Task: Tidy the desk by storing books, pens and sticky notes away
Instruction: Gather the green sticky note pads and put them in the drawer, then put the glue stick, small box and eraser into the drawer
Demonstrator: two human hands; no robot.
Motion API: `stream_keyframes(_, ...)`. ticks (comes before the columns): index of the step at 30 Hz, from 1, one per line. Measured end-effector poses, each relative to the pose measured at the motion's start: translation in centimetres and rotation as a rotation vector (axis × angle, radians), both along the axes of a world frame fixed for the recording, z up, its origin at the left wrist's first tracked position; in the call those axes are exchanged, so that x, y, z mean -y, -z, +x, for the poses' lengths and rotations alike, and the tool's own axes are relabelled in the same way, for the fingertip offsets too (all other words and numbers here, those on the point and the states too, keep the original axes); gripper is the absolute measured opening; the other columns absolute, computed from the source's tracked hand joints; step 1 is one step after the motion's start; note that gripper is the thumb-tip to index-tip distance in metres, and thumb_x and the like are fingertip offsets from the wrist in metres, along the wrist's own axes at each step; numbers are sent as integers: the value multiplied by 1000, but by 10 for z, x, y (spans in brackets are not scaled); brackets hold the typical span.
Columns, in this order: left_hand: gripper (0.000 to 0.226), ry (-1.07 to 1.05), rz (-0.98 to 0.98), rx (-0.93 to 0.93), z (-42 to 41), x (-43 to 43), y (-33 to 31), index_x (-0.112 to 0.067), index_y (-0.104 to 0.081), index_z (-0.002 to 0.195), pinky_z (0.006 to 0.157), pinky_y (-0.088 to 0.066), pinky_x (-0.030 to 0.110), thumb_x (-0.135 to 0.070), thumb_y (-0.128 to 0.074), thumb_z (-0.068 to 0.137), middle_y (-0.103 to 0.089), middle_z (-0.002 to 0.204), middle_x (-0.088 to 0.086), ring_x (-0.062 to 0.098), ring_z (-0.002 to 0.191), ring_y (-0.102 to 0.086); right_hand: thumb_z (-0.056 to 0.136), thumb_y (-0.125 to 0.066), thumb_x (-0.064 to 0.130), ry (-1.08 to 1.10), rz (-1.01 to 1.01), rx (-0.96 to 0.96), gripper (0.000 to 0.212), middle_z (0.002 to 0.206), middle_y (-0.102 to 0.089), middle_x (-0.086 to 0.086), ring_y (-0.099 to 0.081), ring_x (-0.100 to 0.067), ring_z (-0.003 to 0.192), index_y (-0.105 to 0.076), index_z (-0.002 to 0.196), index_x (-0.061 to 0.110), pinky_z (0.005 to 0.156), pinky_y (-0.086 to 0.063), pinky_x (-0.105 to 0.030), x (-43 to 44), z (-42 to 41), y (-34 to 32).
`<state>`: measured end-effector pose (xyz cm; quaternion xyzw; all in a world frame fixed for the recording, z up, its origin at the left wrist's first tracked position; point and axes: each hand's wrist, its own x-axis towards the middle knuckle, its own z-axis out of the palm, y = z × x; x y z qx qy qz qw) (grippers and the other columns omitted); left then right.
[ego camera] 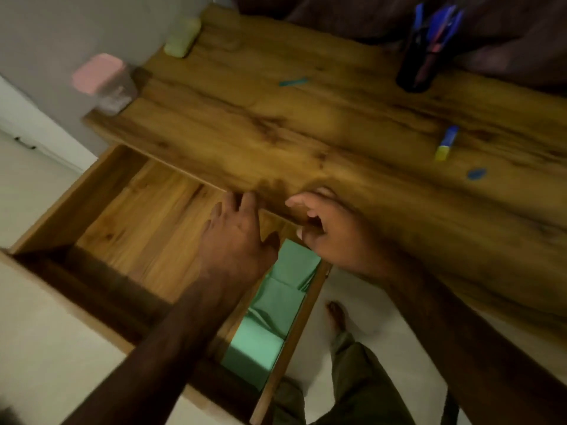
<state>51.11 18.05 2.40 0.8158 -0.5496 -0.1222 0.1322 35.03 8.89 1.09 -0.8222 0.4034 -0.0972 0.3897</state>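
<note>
- Over the open drawer (138, 228): your left hand (236, 237), palm down, fingers spread and gripping nothing; its fingertips reach the front edge of the desk (306, 133).
- At that same edge, just to the right: your right hand (331, 231), fingers loosely curled with nothing visible between them; blur hides finer detail.
- Beneath and between the two hands: green sticky notes (270, 311), several pads in a row along the drawer's right wall.
- On the desk, far right, well apart from the hands: a blue-and-yellow marker (446, 142) lying flat, with a small blue cap (476, 173) near it.
- Mid-desk, toward the back: a teal pen (293, 81) lying alone.
- Back right corner: a dark holder (414, 69), upright, with blue pens (441, 23) standing in it.
- Left end of the desk: a clear box (104, 82) with a pink lid, and behind it a pale yellow-green object (183, 36), too blurred to identify.
- On the floor under the desk edge: your bare foot (337, 314) and an olive trouser leg (352, 372).
</note>
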Motion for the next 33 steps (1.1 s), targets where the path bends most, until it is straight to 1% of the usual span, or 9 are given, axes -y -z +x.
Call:
stream_keyframes(6, 59, 131, -4, -17, -56, 57, -18, -25, -48, 122, 88, -50, 47, -40, -70, 70, -48, 118, 3, 31, 112, -52, 90, -73, 19, 132, -72, 36, 49, 136, -55, 10, -62, -16, 124, -62, 134, 35, 99, -57, -40, 44, -60, -10)
stream_keyframes(10, 51, 161, 60, -81, -111, 104, -11, -26, -49, 124, 92, -47, 42, -40, -69, 79, -48, 122, 1, 27, 117, -48, 89, -73, 20, 304, -97, 24, 42, 133, -58, 7, -62, -19, 123, -65, 127, 35, 102, -55, -42, 89, -118, -3)
stream_keyframes(14, 50, 200, 91, -130, -161, 149, 5, -24, -50, 126, 95, -47, 43, -41, -67, 82, -49, 124, 3, 28, 118, -50, 92, -69, 18, 537, -159, -187, 33, 130, -67, -10, -60, -32, 124, -70, 125, 22, 106, -48, -38, 144, -196, 5)
stream_keyframes(17, 58, 237, 86, -146, -193, 181, 15, -22, -46, 133, 98, -46, 44, -40, -67, 83, -49, 130, 6, 31, 122, -48, 96, -67, 26, 623, -72, -282, 39, 141, -63, -9, -54, -32, 134, -65, 134, 24, 111, -42, -37, 170, -235, 10)
stream_keyframes(21, 70, 276, 60, -166, -218, 225, 28, -28, -32, 147, 97, -45, 44, -35, -65, 85, -42, 140, 7, 32, 124, -47, 95, -69, 35, 539, 75, -306, 60, 158, -45, -8, -42, -33, 145, -48, 151, 31, 117, -40, -42, 184, -234, 17)
stream_keyframes(25, 73, 351, 124, -109, -228, 266, 40, -31, -22, 152, 97, -47, 49, -28, -58, 89, -37, 146, 12, 36, 126, -43, 94, -69, 36, 469, 4, -359, 58, 157, -41, -8, -41, -35, 144, -50, 148, 26, 113, -42, -43, 193, -215, 20)
stream_keyframes(28, 77, 388, 145, 18, -234, 286, 48, -33, -16, 153, 91, -49, 50, -33, -60, 89, -39, 145, 11, 35, 125, -41, 93, -69, 39, 462, -13, -419, 61, 159, -36, -10, -38, -37, 144, -47, 148, 24, 113, -40, -41, 194, -207, 21)
stream_keyframes(30, 80, 402, 131, 73, -236, 294, 51, -31, -17, 152, 88, -52, 49, -34, -63, 88, -42, 143, 10, 33, 125, -42, 91, -71, 39, 446, -30, -436, 69, 160, -35, -11, -39, -37, 143, -42, 151, 24, 114, -38, -41, 196, -204, 23)
stream_keyframes(33, 82, 405, 111, 44, -240, 300, 53, -23, -21, 151, 89, -53, 45, -28, -70, 86, -41, 144, 9, 31, 128, -44, 90, -74, 38, 417, -25, -401, 81, 161, -32, -12, -38, -36, 145, -33, 158, 23, 116, -36, -43, 202, -198, 25)
